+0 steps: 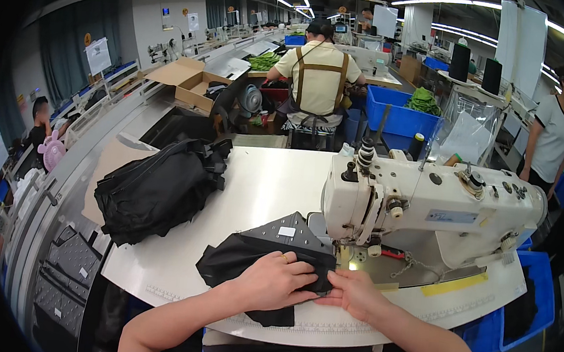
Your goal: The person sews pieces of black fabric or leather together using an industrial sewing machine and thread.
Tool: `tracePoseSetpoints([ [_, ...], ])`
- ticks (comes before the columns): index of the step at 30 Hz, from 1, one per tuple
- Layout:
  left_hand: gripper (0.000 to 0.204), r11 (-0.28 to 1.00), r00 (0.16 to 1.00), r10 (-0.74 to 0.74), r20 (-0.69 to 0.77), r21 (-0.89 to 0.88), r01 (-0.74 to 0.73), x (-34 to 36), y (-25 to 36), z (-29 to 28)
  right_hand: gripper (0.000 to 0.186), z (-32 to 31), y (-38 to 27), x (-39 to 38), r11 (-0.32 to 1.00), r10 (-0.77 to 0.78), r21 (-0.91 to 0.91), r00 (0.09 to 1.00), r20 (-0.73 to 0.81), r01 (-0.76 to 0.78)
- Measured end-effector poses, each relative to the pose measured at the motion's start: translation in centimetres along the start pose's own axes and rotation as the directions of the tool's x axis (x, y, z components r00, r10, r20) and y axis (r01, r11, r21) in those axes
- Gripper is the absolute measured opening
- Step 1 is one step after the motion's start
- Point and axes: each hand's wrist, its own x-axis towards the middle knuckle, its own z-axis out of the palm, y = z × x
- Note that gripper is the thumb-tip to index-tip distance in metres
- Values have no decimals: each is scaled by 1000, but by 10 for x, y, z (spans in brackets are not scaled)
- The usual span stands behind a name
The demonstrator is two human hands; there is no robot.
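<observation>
A black fabric piece [231, 259] lies on the white sewing table, joined or overlapped with a dark grey panel [297, 231] dotted with small pale marks and bearing a white label [286, 231]. My left hand [276, 279] rests on the black fabric, its fingers spread and pressing down. With thumb and fingers, my right hand [353, 295] pinches the fabric's right edge. Just beyond both hands is the needle area of a white industrial sewing machine [420, 205], where a small light glows. Whether the needle is in the cloth cannot be made out.
A black fabric bundle [160, 189] sits on the table's left. A red-handled tool [392, 253] and a chain [408, 264] lie under the machine arm. Blue bins [529, 301] stand at the right. One person [317, 78] sits ahead; another [551, 132] stands right.
</observation>
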Motion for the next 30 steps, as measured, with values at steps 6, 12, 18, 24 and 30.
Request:
tracePoseSetpoints([
  [6,39,974,1000,-14,6,-228,15,11,-10,5,35,-5,-36,3,858,158,-486,986,-62,-168],
  [12,42,971,984,-167,-59,-186,154,12,-5,24,30,-18,-38,-15,263,-275,-963,961,-10,66],
  [18,36,958,946,-249,-209,-194,209,16,-1,42,31,-28,-4,-17,-621,-522,-667,417,744,412],
  [24,26,793,934,-345,-98,-563,233,19,-21,33,33,-34,-8,-3,-689,-439,-583,392,808,430],
  [30,34,907,933,-314,-174,-346,241,24,-13,42,29,-35,-8,-9,-705,-439,-580,391,809,408],
])
